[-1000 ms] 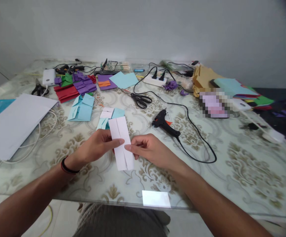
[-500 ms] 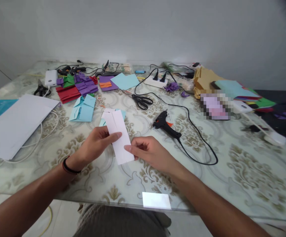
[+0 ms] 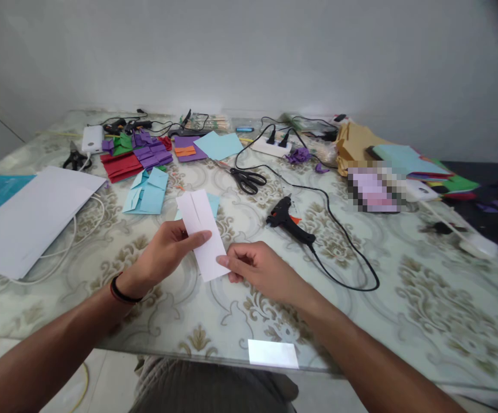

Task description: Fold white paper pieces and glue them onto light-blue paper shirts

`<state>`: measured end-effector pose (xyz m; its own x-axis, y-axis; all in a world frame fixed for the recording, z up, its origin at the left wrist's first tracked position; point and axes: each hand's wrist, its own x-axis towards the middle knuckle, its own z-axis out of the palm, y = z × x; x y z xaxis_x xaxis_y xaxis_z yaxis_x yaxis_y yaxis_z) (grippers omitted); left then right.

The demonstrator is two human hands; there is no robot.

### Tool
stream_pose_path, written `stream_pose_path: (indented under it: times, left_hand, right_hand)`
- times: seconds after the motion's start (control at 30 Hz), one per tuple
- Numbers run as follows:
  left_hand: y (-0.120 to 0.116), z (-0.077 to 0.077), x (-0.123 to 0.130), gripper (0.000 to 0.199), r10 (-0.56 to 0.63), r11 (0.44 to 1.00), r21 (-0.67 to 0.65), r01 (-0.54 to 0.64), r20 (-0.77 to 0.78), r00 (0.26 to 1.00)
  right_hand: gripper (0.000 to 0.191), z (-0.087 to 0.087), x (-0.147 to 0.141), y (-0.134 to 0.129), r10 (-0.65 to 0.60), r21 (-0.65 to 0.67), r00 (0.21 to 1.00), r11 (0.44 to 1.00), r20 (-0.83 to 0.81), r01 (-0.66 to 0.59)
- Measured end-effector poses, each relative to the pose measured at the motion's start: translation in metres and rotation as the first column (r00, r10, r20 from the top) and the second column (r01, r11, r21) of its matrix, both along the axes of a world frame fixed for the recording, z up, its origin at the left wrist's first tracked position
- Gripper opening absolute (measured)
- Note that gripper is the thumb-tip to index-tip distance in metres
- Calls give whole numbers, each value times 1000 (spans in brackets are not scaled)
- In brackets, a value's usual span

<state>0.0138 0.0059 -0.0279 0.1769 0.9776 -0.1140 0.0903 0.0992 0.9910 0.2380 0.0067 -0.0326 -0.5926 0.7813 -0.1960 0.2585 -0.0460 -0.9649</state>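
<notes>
A narrow folded white paper (image 3: 201, 215) is held above the table between both hands. My left hand (image 3: 174, 244) pinches its left edge, thumb lying across the front. At the lower right corner my right hand (image 3: 249, 264) grips the same paper between thumb and fingers. Partly hidden behind the paper lies a light blue piece (image 3: 213, 205). Folded light blue papers (image 3: 148, 192) rest farther left. A black glue gun (image 3: 290, 221) lies on the table to the right of the hands.
Black scissors (image 3: 249, 179) lie beyond the paper. White sheets (image 3: 38, 218) are at the left, folded purple papers (image 3: 152, 150) at the back left. A power strip (image 3: 271, 147) with cables stands at the back; coloured paper (image 3: 408, 159) is stacked at the right.
The white paper's lower end has risen slightly and its tilt has changed a little. Both hands keep their hold on it. The view has shifted slightly.
</notes>
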Motion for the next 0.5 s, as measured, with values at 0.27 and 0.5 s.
stream_pose_path:
  times: [0.27,0.5]
  left_hand:
    - [9,-7,-7,30,113,993,26,-115,69,991]
    - [8,-7,-7,30,104,994,39,-106,68,992]
  right_hand:
    - [44,0,1,0,3,7,999,1000,-36,-3]
    - [41,7,0,0,-66,5,994,998,-88,67]
